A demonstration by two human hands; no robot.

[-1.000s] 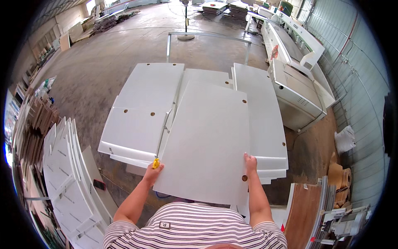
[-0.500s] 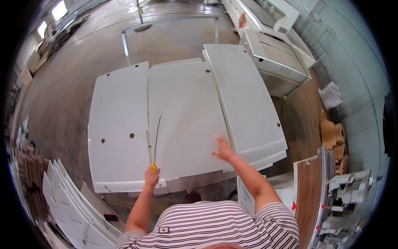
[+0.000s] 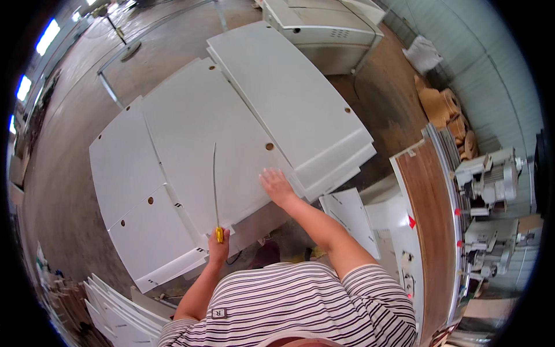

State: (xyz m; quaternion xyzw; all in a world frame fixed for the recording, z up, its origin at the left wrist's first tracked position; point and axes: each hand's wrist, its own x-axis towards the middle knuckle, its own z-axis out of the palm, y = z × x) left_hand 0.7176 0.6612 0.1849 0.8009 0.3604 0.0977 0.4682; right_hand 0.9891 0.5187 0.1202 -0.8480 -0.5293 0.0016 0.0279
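My left hand (image 3: 218,250) grips the yellow body of what looks like a tape measure (image 3: 219,234) near the front edge of the stack. Its long thin strip extends away over the middle white panel (image 3: 196,121) and bows slightly. My right hand (image 3: 277,186), fingers spread, is over that panel near its right front corner; whether the palm touches cannot be made out. A round brown-edged hole (image 3: 269,147) shows just beyond the fingertips. Beside the middle panel lie a right white panel (image 3: 283,87) and smaller left white panels (image 3: 122,137), also with round holes.
White machine casing (image 3: 324,34) stands beyond the stack. To my right are a brown wood-grain board (image 3: 430,214), rolls of brown paper (image 3: 448,107) and grey machinery (image 3: 497,182). White boards (image 3: 124,318) lean at lower left. A metal frame (image 3: 110,87) stands at far left.
The view has turned, so the stack appears rotated. My right hand has shifted toward me, uncovering a round hole in the middle panel. The left hand still holds the tape measure.
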